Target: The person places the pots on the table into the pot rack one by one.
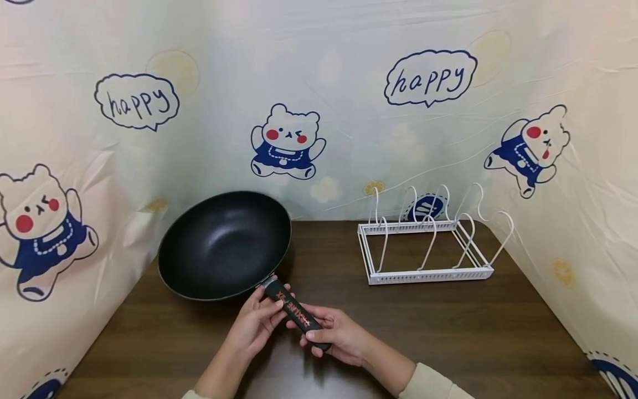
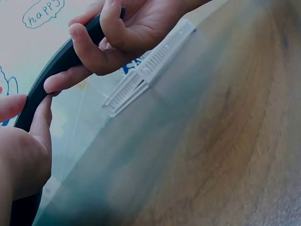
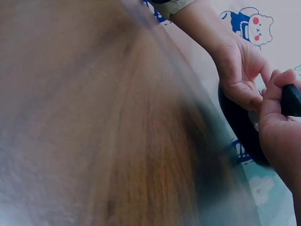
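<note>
A black wok-like frying pan is at the left of the table in the head view, its dark inside tilted toward me. Its black handle with red lettering points down to the right. My left hand pinches the handle close to the pan's rim, thumb on top. Farther along, my right hand grips the handle's end between thumb and fingers. In the left wrist view the handle runs between both hands. The right wrist view shows the handle's tip in my right hand, with part of the pan behind.
A white wire rack with several upright curved dividers stands at the right back of the brown wooden table. A cloth printed with bears and "happy" bubbles encloses the table at the back and both sides.
</note>
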The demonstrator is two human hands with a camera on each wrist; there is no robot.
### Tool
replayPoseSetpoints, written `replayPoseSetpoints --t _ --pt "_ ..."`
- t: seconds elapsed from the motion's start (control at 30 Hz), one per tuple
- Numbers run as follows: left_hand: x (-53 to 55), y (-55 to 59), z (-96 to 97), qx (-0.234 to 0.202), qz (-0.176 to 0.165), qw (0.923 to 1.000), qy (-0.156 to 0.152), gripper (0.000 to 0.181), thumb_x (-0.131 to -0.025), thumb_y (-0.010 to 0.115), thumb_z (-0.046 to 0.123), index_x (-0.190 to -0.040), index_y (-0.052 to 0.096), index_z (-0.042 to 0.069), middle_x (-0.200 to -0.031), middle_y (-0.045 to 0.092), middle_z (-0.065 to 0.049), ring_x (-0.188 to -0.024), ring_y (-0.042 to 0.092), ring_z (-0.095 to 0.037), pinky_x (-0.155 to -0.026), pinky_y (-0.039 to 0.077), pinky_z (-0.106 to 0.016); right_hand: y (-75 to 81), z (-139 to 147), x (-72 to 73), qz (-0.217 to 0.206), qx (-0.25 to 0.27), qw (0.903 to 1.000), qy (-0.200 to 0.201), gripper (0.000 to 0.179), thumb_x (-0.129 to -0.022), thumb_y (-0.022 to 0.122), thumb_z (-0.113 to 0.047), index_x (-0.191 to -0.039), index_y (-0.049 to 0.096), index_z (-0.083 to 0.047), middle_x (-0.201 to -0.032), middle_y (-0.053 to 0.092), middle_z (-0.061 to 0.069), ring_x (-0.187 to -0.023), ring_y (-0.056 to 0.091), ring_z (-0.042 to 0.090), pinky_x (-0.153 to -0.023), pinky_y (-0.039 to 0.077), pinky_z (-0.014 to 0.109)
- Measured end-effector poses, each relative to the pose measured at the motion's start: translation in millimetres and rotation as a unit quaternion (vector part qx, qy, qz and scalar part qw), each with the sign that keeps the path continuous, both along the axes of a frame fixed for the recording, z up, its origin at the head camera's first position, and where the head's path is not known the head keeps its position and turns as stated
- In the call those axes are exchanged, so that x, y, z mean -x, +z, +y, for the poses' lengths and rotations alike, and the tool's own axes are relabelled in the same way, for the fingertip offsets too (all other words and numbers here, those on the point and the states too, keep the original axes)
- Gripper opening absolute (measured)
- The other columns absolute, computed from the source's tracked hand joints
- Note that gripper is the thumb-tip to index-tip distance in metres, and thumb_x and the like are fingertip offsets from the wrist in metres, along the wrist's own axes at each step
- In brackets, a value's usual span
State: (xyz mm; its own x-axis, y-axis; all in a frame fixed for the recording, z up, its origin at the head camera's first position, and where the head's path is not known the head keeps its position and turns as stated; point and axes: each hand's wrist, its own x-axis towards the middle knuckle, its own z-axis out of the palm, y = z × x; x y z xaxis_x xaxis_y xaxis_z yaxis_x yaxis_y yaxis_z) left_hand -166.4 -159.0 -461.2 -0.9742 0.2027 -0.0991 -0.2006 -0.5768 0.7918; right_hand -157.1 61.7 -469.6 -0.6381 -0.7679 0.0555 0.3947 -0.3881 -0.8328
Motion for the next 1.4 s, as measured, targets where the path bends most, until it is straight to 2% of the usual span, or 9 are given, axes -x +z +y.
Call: replayPoseSetpoints --t 0.2,0.47,0.7,0.77,0.87,1.0,1.17,1.3,1.4 --pt "-6.8 7.3 5.5 0.028 0.035 0.9990 0.000 0.064 -0.088 0.054 -0.015 -0.143 0.029 0.007 -0.119 0.065 -0.006 -0.109 0.065 -0.022 -0.089 0.054 -0.032 -0.3 3 -9.2 0.020 0.012 0.9997 0.001 0.063 -0.098 0.055 -0.002 -0.152 0.024 0.001 -0.136 0.053 0.018 -0.094 0.062 0.014 -0.061 0.049 0.018" --pt "-8.5 12.9 15.1 0.078 0.036 0.9954 0.043 0.067 -0.085 0.060 -0.017 -0.142 0.035 0.008 -0.113 0.066 -0.007 -0.100 0.067 -0.020 -0.084 0.055 -0.030 -1.3 1 -18.0 0.049 0.023 0.9984 -0.013 0.063 -0.097 0.056 -0.001 -0.153 0.025 -0.001 -0.139 0.050 0.023 -0.097 0.065 0.017 -0.064 0.051 0.021" --pt "-12.7 11.5 17.6 0.109 0.067 0.9915 0.024 0.075 -0.080 0.063 -0.020 -0.144 0.031 0.001 -0.110 0.066 -0.009 -0.099 0.067 -0.023 -0.081 0.056 -0.032 -7.0 9 -21.4 0.002 -0.015 0.9997 -0.018 0.062 -0.095 0.058 0.001 -0.150 0.029 0.001 -0.130 0.056 0.025 -0.096 0.068 0.025 -0.073 0.057 0.033" --pt "-13.4 11.9 17.3 0.115 0.084 0.9897 0.011 0.078 -0.078 0.064 -0.020 -0.145 0.029 -0.002 -0.111 0.066 -0.011 -0.098 0.068 -0.023 -0.082 0.056 -0.033 -8.4 11 -21.0 -0.015 -0.002 0.9999 -0.001 0.052 -0.099 0.052 -0.002 -0.146 0.032 0.004 -0.129 0.057 0.025 -0.099 0.067 0.028 -0.078 0.057 0.038" --pt "-13.8 14.0 16.7 0.129 0.110 0.9855 -0.010 0.080 -0.077 0.066 -0.019 -0.145 0.027 -0.005 -0.112 0.065 -0.013 -0.097 0.068 -0.022 -0.083 0.055 -0.033 -11.1 13 -20.6 -0.034 0.031 0.9975 0.053 0.040 -0.105 0.039 -0.009 -0.143 0.034 0.001 -0.130 0.058 0.022 -0.103 0.066 0.029 -0.085 0.055 0.041" --pt "-13.8 19.2 18.5 0.141 0.135 0.9801 -0.035 0.081 -0.077 0.070 -0.014 -0.144 0.025 -0.007 -0.115 0.065 -0.016 -0.096 0.069 -0.022 -0.085 0.055 -0.032 -15.3 15 -21.5 -0.044 0.064 0.9897 0.121 0.037 -0.108 0.029 -0.011 -0.143 0.039 -0.008 -0.124 0.061 0.011 -0.102 0.064 0.023 -0.086 0.053 0.039" --pt "-13.8 26.5 26.2 0.125 0.141 0.9810 -0.047 0.077 -0.078 0.070 -0.015 -0.137 0.022 -0.006 -0.116 0.065 -0.017 -0.098 0.069 -0.024 -0.087 0.054 -0.034 -17.8 17 -22.4 -0.051 0.101 0.9836 0.140 0.036 -0.108 0.028 -0.014 -0.139 0.046 -0.018 -0.116 0.059 0.002 -0.098 0.058 0.016 -0.085 0.050 0.033" --pt "-14.9 31.9 31.6 0.104 0.129 0.9857 -0.032 0.074 -0.077 0.069 -0.018 -0.131 0.022 0.000 -0.127 0.059 -0.026 -0.102 0.067 -0.031 -0.091 0.053 -0.037 -16.7 18 -20.9 -0.043 0.115 0.9827 0.138 0.033 -0.107 0.034 -0.016 -0.137 0.047 -0.017 -0.115 0.058 0.002 -0.097 0.057 0.015 -0.084 0.049 0.032" --pt "-15.1 35.9 35.4 0.103 0.120 0.9872 -0.015 0.074 -0.075 0.069 -0.020 -0.130 0.024 0.001 -0.134 0.052 -0.027 -0.107 0.066 -0.031 -0.090 0.053 -0.037 -15.4 20 -19.2 -0.035 0.120 0.9832 0.133 0.033 -0.107 0.036 -0.017 -0.138 0.047 -0.016 -0.114 0.058 0.002 -0.096 0.057 0.015 -0.083 0.050 0.031"
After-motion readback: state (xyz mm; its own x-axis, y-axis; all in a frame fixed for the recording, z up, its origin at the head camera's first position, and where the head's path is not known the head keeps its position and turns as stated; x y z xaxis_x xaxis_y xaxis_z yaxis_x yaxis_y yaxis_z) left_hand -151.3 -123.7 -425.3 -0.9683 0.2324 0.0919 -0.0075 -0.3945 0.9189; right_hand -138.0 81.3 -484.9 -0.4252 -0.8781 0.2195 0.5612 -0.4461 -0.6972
